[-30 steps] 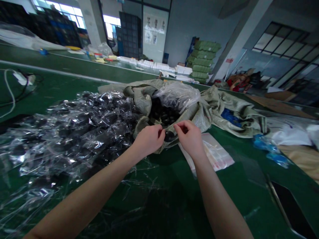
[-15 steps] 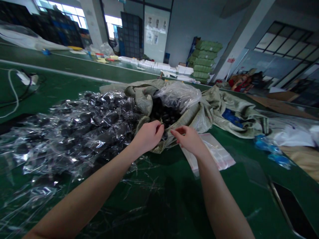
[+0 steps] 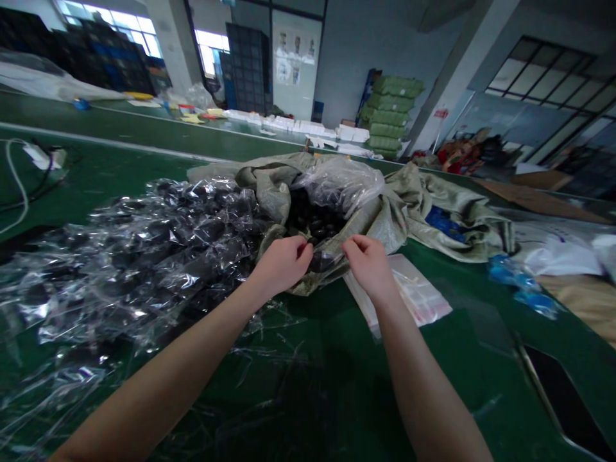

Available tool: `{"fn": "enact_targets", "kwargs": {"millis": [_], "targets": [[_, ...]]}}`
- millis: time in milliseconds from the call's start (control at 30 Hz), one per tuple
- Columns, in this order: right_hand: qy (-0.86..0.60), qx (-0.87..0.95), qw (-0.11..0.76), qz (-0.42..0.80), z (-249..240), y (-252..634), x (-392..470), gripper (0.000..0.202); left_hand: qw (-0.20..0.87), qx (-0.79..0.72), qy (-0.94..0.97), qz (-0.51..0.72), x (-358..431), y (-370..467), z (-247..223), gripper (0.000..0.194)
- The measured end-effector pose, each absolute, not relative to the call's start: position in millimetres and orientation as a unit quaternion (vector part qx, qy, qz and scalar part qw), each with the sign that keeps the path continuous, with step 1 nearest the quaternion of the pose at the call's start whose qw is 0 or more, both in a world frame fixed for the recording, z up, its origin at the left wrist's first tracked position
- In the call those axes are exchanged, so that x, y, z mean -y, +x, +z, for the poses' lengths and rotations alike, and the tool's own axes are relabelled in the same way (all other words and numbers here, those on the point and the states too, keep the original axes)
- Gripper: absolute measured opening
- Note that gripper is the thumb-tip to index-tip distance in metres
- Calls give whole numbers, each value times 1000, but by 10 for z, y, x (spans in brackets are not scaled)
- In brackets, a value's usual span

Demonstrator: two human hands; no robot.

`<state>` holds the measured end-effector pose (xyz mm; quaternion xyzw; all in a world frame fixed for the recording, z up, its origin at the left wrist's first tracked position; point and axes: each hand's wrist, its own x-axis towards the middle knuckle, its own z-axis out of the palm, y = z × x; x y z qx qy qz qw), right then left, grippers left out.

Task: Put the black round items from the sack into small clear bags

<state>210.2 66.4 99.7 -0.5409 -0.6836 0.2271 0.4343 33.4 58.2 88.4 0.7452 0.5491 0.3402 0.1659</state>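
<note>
Packet [image 3: 322,261] hung between left hand [image 3: 282,263] and right hand [image 3: 368,264], at near lip of sack [image 3: 385,224]. Hands apart: left pinched packet's edge; right's fingertips curled beside far edge, grip on it unclear. Risks, judged: heap [image 3: 154,250] could slide if left forearm brushed it; loose sack lip could snag packet; slack pinch could drop it. Room: table [image 3: 337,378] between forearms, near edge unseen; pouch [image 3: 421,298] beside right wrist; phone [image 3: 568,398] well right.

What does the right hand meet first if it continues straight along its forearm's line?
Probably the sack, whose near folds lie just past the right hand. Depth is unclear; they may be touching.
</note>
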Motion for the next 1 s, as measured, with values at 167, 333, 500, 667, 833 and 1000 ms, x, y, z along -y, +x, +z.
{"fn": "enact_targets", "kwargs": {"millis": [167, 333, 500, 667, 833, 1000], "targets": [[-532, 689, 446, 206, 1046, 2127, -630, 27, 161, -544, 721, 398, -558, 336, 929, 33], [-519, 699, 441, 219, 1087, 2108, -569, 25, 189, -520, 738, 386, -536, 328, 948, 32], [-525, 707, 427, 204, 1079, 2095, -563, 26, 211, -515, 751, 357, -507, 322, 978, 33], [-523, 707, 418, 230, 1138, 2118, -537, 27, 168, -536, 774, 292, -462, 307, 1023, 35], [-499, 729, 403, 237, 1166, 2133, -512, 25, 112, -501, 804, 300, -449, 301, 1008, 29], [-489, 750, 376, 240, 1139, 2124, -523, 23, 195, -383, 842, 325, -461, 282, 1023, 17]]}}
